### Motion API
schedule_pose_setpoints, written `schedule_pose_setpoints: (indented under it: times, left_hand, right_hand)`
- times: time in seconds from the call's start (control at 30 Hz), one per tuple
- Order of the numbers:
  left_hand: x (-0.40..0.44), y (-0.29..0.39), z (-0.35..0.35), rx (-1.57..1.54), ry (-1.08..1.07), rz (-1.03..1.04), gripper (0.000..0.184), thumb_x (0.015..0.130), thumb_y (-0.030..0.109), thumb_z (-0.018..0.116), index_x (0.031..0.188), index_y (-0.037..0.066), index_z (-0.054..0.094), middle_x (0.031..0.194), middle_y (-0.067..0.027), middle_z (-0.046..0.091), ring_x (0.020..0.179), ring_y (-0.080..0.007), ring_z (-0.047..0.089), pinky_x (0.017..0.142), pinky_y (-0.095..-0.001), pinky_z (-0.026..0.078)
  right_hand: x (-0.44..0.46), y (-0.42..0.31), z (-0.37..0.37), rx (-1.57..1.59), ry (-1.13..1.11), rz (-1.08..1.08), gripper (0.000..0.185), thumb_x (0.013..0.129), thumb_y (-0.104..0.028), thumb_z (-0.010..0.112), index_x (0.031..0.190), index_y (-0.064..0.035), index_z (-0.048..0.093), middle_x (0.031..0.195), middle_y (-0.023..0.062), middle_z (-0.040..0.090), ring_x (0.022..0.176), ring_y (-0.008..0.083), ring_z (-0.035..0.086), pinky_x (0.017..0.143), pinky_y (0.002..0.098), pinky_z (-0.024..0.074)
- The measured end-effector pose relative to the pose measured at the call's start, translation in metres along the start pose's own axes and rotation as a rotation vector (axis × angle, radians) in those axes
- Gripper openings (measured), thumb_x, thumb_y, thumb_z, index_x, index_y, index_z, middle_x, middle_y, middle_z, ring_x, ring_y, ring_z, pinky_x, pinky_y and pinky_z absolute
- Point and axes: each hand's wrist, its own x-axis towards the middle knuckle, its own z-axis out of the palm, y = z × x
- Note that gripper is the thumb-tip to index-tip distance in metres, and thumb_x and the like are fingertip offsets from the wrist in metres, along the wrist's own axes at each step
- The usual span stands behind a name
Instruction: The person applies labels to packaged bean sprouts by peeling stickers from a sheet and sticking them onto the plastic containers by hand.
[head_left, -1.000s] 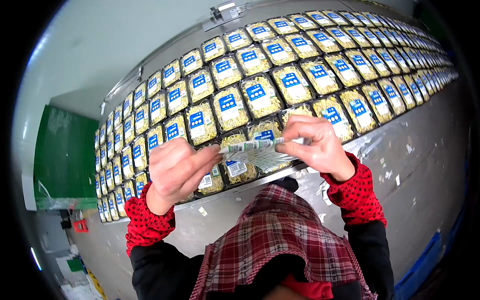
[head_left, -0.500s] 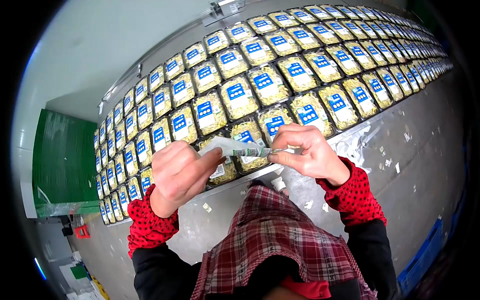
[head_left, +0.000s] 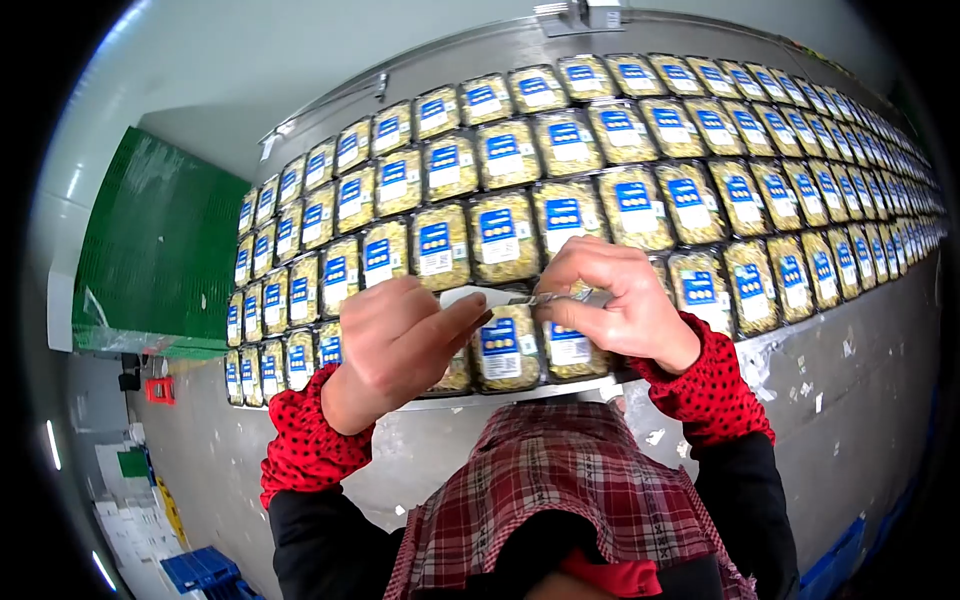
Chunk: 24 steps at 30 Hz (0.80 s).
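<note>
Between my two hands a strip of labels (head_left: 515, 299) on pale backing is held above the front row of packs. My left hand (head_left: 392, 340) has thumb and fingers pinched at the strip's left end. My right hand (head_left: 618, 298) pinches its right end. Under the strip sits a pack (head_left: 507, 350) with a blue-and-white label, one of several black trays of pale, stringy food under clear film. Another labelled pack (head_left: 568, 348) lies just to its right, partly beneath my right hand.
Rows of similar packs cover the metal table (head_left: 440, 403). Green ribbed crates (head_left: 150, 240) stand at the left. A red stool-like object (head_left: 160, 390) and blue pallets (head_left: 200, 568) are on the floor, with scattered paper scraps.
The view has shifted, so the packs and green crates appear farther right. The strip, earlier stretched wide between my hands, now shows as a narrow, edge-on band. Both hands still pinch it.
</note>
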Motion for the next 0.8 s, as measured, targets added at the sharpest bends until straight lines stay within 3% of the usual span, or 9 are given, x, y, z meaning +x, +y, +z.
schedule_pose_setpoints:
  times: [0.13, 0.2, 0.3, 0.4, 0.5, 0.53, 0.6, 0.67, 0.8]
  left_hand:
    - [-0.022, -0.04, -0.02, -0.087, -0.048, -0.168, 0.023, 0.065, 0.004, 0.078, 0.085, 0.006, 0.067, 0.058, -0.0024, 0.047, 0.046, -0.0173, 0.047, 0.04, -0.0314, 0.034]
    - [-0.026, -0.052, -0.03, -0.115, -0.119, -0.269, 0.018, 0.069, 0.003, 0.077, 0.084, 0.005, 0.066, 0.061, -0.0056, 0.053, 0.048, -0.0195, 0.052, 0.042, -0.0318, 0.039]
    - [-0.023, -0.066, -0.031, -0.307, -0.142, -0.531, 0.011, 0.075, 0.0, 0.073, 0.084, 0.001, 0.066, 0.071, -0.0103, 0.064, 0.057, -0.0208, 0.062, 0.05, -0.0295, 0.047]
    - [-0.025, -0.082, -0.019, -0.464, -0.058, -0.691, 0.01, 0.076, 0.001, 0.073, 0.085, 0.001, 0.068, 0.071, -0.0094, 0.064, 0.057, -0.0164, 0.061, 0.051, -0.0281, 0.047]
    - [-0.007, -0.088, -0.024, -0.533, -0.147, -1.022, 0.01, 0.081, 0.007, 0.071, 0.086, -0.001, 0.069, 0.072, -0.0067, 0.067, 0.061, -0.0099, 0.059, 0.054, -0.0249, 0.046]
    - [0.002, -0.093, -0.023, -0.519, -0.219, -1.101, 0.011, 0.082, 0.009, 0.07, 0.086, -0.001, 0.069, 0.071, -0.0061, 0.067, 0.061, -0.0094, 0.058, 0.055, -0.025, 0.046]
    - [-0.001, -0.113, -0.009, -0.49, -0.184, -0.969, 0.012, 0.083, 0.01, 0.067, 0.086, -0.002, 0.069, 0.071, -0.0042, 0.066, 0.064, -0.0086, 0.057, 0.061, -0.0255, 0.046]
    - [0.006, -0.122, 0.008, -0.779, -0.112, -1.228, 0.008, 0.082, 0.006, 0.065, 0.083, -0.002, 0.068, 0.073, -0.0025, 0.065, 0.067, -0.0076, 0.056, 0.064, -0.0239, 0.044]
    - [0.009, -0.128, 0.036, -0.941, -0.117, -1.356, 0.008, 0.083, 0.005, 0.064, 0.08, -0.001, 0.067, 0.074, -0.0021, 0.065, 0.067, -0.0069, 0.055, 0.064, -0.0218, 0.042]
  right_hand:
    - [0.039, 0.012, 0.038, -0.033, -0.035, 0.042, 0.014, 0.074, -0.007, 0.07, 0.085, 0.0002, 0.064, 0.082, 0.0106, 0.064, 0.075, 0.0271, 0.062, 0.067, 0.0346, 0.0488]
    - [0.058, 0.005, 0.052, -0.146, 0.132, -0.077, 0.026, 0.071, -0.01, 0.073, 0.094, -0.0007, 0.066, 0.093, 0.0109, 0.063, 0.084, 0.027, 0.063, 0.073, 0.0333, 0.0509]
    - [0.078, 0.01, 0.06, -0.304, 0.11, -0.169, 0.02, 0.072, -0.009, 0.073, 0.09, -0.0033, 0.067, 0.088, 0.0086, 0.063, 0.08, 0.0255, 0.062, 0.07, 0.0335, 0.0511]
    - [0.096, 0.022, 0.064, -0.414, 0.126, -0.246, 0.013, 0.073, -0.008, 0.072, 0.085, -0.0056, 0.067, 0.083, 0.006, 0.062, 0.076, 0.0237, 0.062, 0.065, 0.0331, 0.0505]
    - [0.105, 0.043, 0.063, -0.572, 0.257, -0.421, 0.018, 0.062, -0.007, 0.069, 0.08, -0.0085, 0.066, 0.077, 0.0017, 0.057, 0.067, 0.0179, 0.057, 0.05, 0.0297, 0.0459]
    - [0.105, 0.055, 0.064, -0.62, 0.306, -0.458, 0.02, 0.059, -0.009, 0.068, 0.079, -0.0084, 0.067, 0.078, 0.0016, 0.058, 0.067, 0.0173, 0.056, 0.05, 0.0288, 0.0443]
    - [0.106, 0.06, 0.06, -0.711, 0.323, -0.499, 0.024, 0.058, -0.015, 0.062, 0.081, -0.0076, 0.066, 0.079, 0.0019, 0.057, 0.07, 0.0167, 0.055, 0.055, 0.0284, 0.0434]
    - [0.102, 0.069, 0.05, -0.718, 0.342, -0.532, 0.027, 0.056, -0.012, 0.066, 0.082, -0.0049, 0.069, 0.085, 0.0066, 0.062, 0.07, 0.0181, 0.061, 0.054, 0.0264, 0.0458]
    - [0.082, 0.092, 0.036, -0.68, 0.366, -0.581, 0.027, 0.058, -0.013, 0.068, 0.083, -0.0017, 0.068, 0.085, 0.0081, 0.062, 0.068, 0.0186, 0.06, 0.053, 0.0261, 0.0447]
